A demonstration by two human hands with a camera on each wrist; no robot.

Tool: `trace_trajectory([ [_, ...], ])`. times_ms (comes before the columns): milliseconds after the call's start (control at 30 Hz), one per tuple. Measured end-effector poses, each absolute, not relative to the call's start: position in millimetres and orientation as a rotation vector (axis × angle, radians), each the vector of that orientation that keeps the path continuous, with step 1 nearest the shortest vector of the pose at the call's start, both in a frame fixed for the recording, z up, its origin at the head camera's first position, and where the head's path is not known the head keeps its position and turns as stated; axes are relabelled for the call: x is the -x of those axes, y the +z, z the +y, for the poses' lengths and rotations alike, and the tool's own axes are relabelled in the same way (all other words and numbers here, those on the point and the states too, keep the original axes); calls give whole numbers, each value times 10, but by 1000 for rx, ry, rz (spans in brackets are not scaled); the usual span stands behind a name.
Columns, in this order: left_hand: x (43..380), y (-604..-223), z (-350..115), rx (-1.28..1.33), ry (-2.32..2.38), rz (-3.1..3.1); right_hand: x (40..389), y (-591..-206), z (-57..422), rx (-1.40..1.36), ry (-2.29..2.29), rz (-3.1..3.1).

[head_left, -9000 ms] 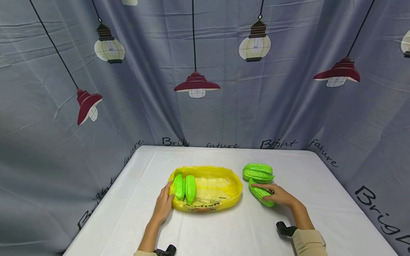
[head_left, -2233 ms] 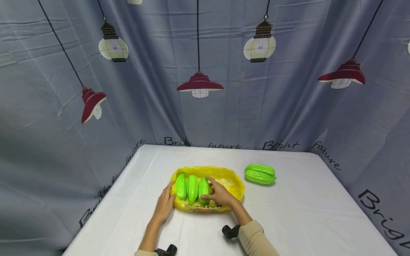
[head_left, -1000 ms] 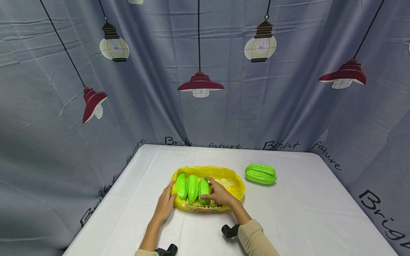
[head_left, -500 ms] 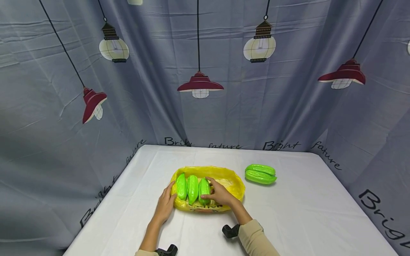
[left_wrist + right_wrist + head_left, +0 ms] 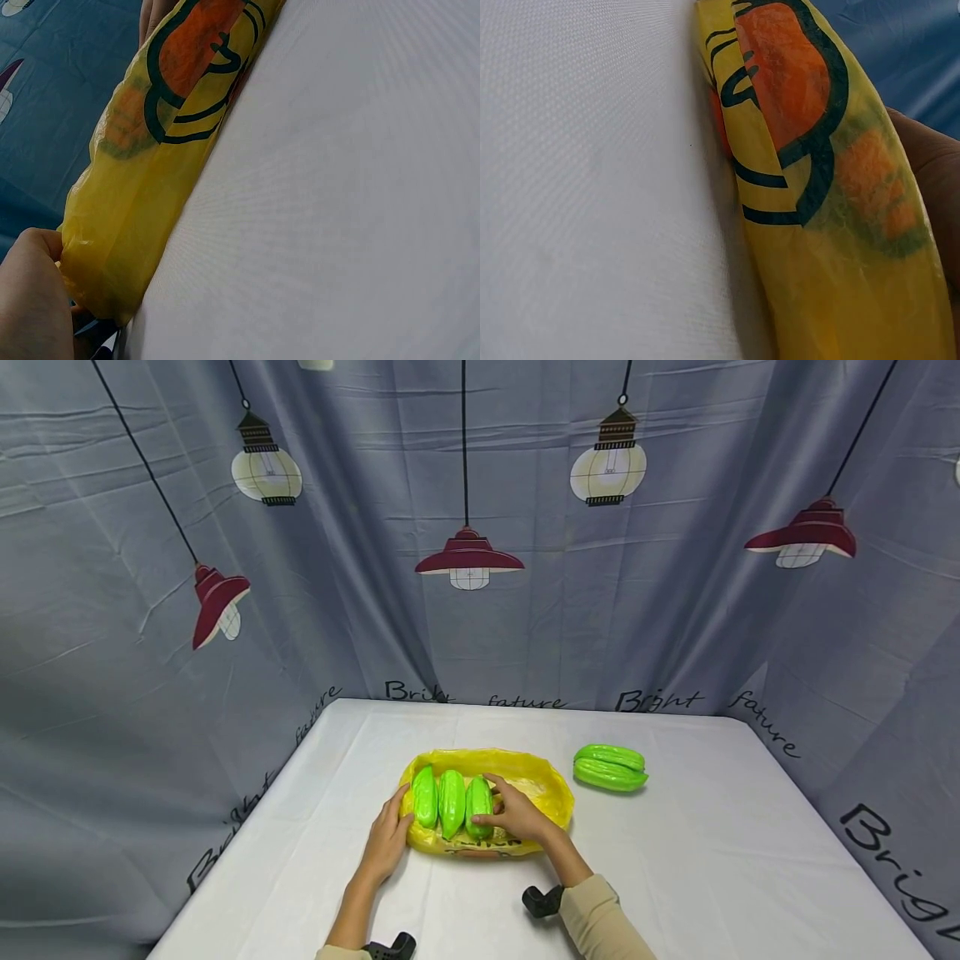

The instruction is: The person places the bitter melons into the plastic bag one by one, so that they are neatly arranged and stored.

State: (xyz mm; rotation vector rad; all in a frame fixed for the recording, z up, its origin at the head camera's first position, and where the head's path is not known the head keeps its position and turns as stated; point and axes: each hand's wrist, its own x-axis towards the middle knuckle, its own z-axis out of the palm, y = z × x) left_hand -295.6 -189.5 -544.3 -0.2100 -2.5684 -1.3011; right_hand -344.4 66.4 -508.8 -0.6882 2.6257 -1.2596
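A yellow plastic bag (image 5: 551, 777) lies opened out into an oval tray shape on the white table. Inside it on the left are three bright green, ridged bitter gourds, side by side: the left one (image 5: 424, 797), the middle one (image 5: 452, 803) and the right one (image 5: 477, 797). My left hand (image 5: 386, 835) holds the bag's left end; the left wrist view shows the thumb (image 5: 49, 241) against its side. Reaching over the near rim, my right hand (image 5: 521, 817) grips the right gourd, with fingers at its far end and thumb nearer. The right wrist view hides this grip behind the bag's wall (image 5: 847, 292).
Two more green bitter gourds (image 5: 609, 768) lie together on the white tablecloth (image 5: 720, 843), right of the bag. A grey curtain printed with lamps (image 5: 510, 635) hangs behind the table. Each wrist wears a black device; the right one (image 5: 542, 902) is just above the cloth.
Over nine seconds my right hand has brought one gourd from the right of the table into the bag beside the other two. Within the last two seconds hardly anything has moved.
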Motion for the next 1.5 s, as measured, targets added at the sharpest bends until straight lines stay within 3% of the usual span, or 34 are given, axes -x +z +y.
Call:
trace_trajectory([
  [367, 2959, -5441, -1900, 250, -1278, -2518, 3415, -4797, 936, 798, -1339, 2668],
  [733, 2955, -5439, -1907, 249, -1267, -2518, 3564, -4519, 1557, 731, -1412, 2936],
  [1167, 2956, -5437, -1894, 241, -1273, -2547, 3742, -4628, 2395, 534, -1072, 3122],
  [1500, 2975, -5450, -1890, 239, -1265, -2538, 3764, -4846, 2673, 577, -994, 3100],
])
